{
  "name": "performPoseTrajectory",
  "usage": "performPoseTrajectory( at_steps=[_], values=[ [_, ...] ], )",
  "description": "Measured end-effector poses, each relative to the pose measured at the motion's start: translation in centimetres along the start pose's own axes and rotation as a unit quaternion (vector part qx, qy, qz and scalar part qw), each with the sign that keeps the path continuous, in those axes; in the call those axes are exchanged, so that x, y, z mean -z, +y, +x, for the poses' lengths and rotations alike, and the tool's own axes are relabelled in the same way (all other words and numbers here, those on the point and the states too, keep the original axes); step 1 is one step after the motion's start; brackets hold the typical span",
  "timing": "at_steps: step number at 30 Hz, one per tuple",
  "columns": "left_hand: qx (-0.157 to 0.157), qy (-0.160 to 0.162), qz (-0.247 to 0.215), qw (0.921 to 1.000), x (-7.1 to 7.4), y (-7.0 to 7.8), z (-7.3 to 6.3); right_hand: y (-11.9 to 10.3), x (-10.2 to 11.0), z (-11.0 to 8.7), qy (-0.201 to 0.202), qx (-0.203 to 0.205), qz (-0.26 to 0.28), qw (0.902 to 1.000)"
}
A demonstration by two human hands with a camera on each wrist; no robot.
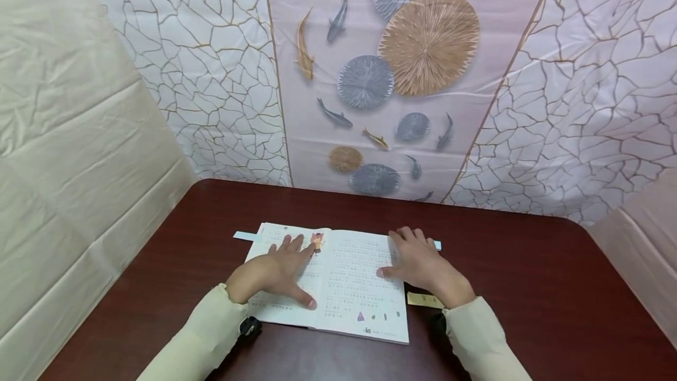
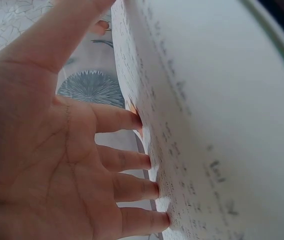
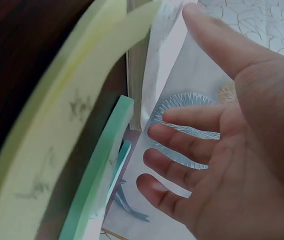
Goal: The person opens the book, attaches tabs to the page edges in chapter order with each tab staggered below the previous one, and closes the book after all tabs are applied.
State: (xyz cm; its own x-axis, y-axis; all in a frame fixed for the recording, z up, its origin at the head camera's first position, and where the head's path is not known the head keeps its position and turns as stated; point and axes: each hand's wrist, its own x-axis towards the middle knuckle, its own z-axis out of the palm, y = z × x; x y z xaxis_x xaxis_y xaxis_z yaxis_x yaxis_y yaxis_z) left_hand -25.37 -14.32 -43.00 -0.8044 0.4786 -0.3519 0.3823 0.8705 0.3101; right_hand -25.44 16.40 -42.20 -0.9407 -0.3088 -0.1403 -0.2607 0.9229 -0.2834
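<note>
An open book [image 1: 349, 278] with printed text and small colour pictures lies flat on the dark table. My left hand [image 1: 277, 272] is spread over its left page; in the left wrist view the fingertips of that hand [image 2: 67, 160] touch the page [image 2: 197, 130]. Over the outer part of the right page is my right hand [image 1: 423, 260], its thumb pointing inward. The right wrist view shows the right hand [image 3: 227, 150] with fingers extended and nothing held, beside the book's edge [image 3: 136, 75]. Whether those fingertips touch the paper, I cannot tell.
Paper tabs stick out from the book: a pale blue one [image 1: 245, 236] at left, a yellow one [image 1: 425, 300] with handwriting at right, and a green one [image 3: 99, 170] beyond it. The reddish-brown table [image 1: 523, 275] meets a patterned cloth backdrop [image 1: 370, 151].
</note>
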Motion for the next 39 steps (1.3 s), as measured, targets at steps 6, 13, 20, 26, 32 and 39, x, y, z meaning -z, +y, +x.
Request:
performPoseTrajectory(
  at_steps=[6, 13, 20, 26, 32, 39],
  values=[
    [-0.004, 0.004, 0.006, 1.0000, 0.1, 0.2, 0.0, 0.1, -0.4, -0.3, -0.002, 0.005, -0.020, 0.9998],
    [0.002, 0.000, -0.001, 1.0000, 0.3, 0.2, -0.3, -0.8, -0.6, -0.6, -0.031, -0.005, -0.041, 0.9987],
    [0.000, 0.002, 0.003, 1.0000, 0.2, 0.0, -0.4, -1.3, -0.8, -0.6, -0.030, -0.012, -0.037, 0.9988],
    [0.002, 0.001, 0.002, 1.0000, 0.1, 0.2, -0.6, -1.9, 0.1, -1.2, -0.006, -0.018, 0.033, 0.9993],
    [-0.004, 0.001, 0.002, 1.0000, 0.2, 0.2, -0.6, -2.4, 1.7, -2.4, 0.045, 0.014, 0.230, 0.9721],
    [-0.023, 0.008, 0.013, 0.9996, 0.0, -0.1, -0.2, -3.9, 0.6, -1.9, 0.066, 0.054, 0.521, 0.8494]
  ],
)
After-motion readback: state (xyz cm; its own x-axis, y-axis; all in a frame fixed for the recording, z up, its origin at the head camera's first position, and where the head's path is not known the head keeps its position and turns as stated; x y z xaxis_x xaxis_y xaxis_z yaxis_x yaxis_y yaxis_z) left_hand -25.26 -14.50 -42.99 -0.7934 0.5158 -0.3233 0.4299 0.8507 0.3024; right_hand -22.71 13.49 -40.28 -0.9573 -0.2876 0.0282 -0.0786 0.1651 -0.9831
